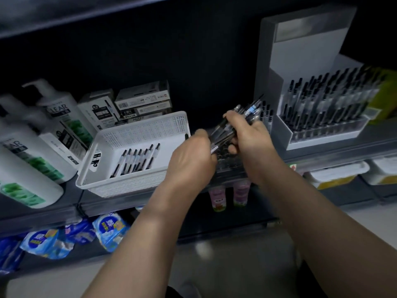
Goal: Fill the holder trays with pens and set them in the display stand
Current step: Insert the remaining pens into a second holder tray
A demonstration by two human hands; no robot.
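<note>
Bundle of black-and-clear pens (pixel 240 119) gripped in right hand (pixel 250 138), tips fanned up-right, over clear plastic holder tray (pixel 231 166) on dark shelf edge. Left hand (pixel 191 162) pinched narrow on lower end of one pen in bundle. Just left: white perforated plastic basket (pixel 137 134) w/ row of pens lying inside. Right: grey tiered display stand (pixel 318 117) packed w/ upright pens. Far left, white pump shampoo bottles (pixel 53 117); behind basket, b&w pen boxes (pixel 141 100)
</note>
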